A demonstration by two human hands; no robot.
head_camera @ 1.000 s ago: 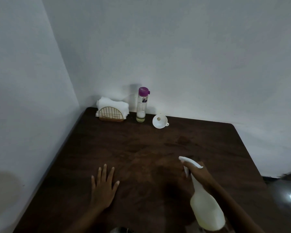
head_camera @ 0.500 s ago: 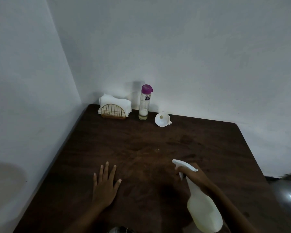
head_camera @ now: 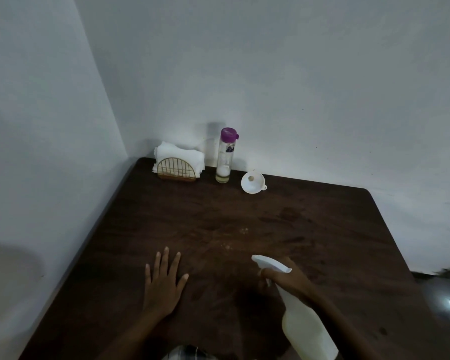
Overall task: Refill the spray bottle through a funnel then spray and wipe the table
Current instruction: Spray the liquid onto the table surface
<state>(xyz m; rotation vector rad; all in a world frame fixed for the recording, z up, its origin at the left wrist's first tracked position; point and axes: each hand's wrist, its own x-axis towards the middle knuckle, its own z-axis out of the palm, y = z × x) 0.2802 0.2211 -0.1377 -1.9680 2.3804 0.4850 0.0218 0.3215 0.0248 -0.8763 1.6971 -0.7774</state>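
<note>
The right hand (head_camera: 289,278) grips the neck of the white spray bottle (head_camera: 304,323), holding it tilted above the near right part of the dark wooden table (head_camera: 322,229), nozzle pointing toward the table's middle. The left hand (head_camera: 163,284) lies flat on the table with fingers spread, holding nothing. At the far edge by the wall stand a wire holder of white napkins (head_camera: 178,162), a clear bottle with a purple cap (head_camera: 226,155) and, just beside it, a white funnel (head_camera: 253,182) lying on its side.
</note>
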